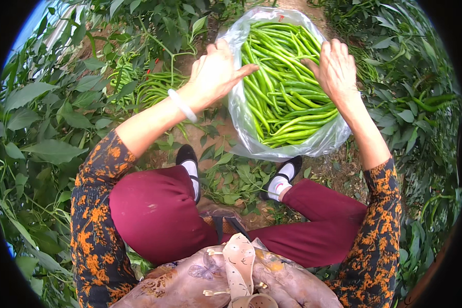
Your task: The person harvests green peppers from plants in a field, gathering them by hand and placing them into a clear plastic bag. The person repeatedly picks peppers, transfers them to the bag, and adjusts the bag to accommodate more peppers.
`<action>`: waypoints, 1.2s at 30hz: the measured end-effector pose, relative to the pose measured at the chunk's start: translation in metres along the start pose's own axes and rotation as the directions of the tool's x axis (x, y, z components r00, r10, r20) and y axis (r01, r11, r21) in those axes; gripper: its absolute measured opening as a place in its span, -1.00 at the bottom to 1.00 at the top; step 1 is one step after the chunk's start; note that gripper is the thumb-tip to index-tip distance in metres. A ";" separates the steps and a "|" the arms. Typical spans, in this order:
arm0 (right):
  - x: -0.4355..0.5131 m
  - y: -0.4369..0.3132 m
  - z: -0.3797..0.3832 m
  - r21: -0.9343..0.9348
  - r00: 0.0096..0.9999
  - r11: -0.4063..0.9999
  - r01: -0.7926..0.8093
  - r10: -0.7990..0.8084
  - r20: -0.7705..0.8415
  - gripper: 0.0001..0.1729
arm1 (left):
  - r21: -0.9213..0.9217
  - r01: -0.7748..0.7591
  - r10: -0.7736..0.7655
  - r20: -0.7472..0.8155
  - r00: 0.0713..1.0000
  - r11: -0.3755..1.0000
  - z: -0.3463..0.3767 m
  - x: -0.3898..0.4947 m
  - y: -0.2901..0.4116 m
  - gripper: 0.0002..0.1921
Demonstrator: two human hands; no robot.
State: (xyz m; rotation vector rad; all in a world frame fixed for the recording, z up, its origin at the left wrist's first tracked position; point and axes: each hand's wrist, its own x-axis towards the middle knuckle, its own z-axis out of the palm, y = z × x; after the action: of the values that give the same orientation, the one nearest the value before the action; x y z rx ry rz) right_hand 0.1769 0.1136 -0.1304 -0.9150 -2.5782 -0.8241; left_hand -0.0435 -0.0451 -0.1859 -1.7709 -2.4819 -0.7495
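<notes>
A clear plastic bag (250,144) stands open on the ground before me, filled with long green chili peppers (288,84). At the bag's left rim is my left hand (217,71), a white bangle (182,105) on its wrist, its thumb pointing in over the peppers. My right hand (335,69) lies at the right rim, thumb over the peppers and fingers pointing away from me. Both hands seem to hold the rim between thumb and fingers, though the undersides of the fingers are hidden.
Piles of green peppers (159,88) lie on the ground left of the bag, more behind my right hand. Leafy pepper plants (54,115) crowd both sides. Cut leafy stems (231,179) lie between my shoes (186,154), close to the bag's near side.
</notes>
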 end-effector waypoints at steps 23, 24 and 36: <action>-0.131 0.171 0.133 0.409 0.367 -0.594 -0.693 0.198 0.909 -0.42 | -0.696 0.605 -0.458 0.715 0.529 -0.387 0.086 0.139 -0.134 -0.54; -0.115 0.172 0.121 0.522 0.421 -0.048 -0.852 0.528 0.737 -0.41 | -0.676 0.719 -0.647 0.478 0.594 0.161 0.069 0.136 -0.125 -0.37; 0.137 0.122 0.270 0.351 0.921 0.917 -0.191 0.044 0.388 -0.49 | 0.018 -0.090 0.089 0.070 0.994 0.996 0.087 0.252 -0.056 -0.74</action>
State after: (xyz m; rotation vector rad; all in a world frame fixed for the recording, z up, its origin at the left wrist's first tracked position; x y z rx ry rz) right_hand 0.1325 0.4196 -0.2343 -1.1772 -2.8110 -0.0963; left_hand -0.1620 0.1986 -0.2154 -1.9184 -2.4230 -0.6653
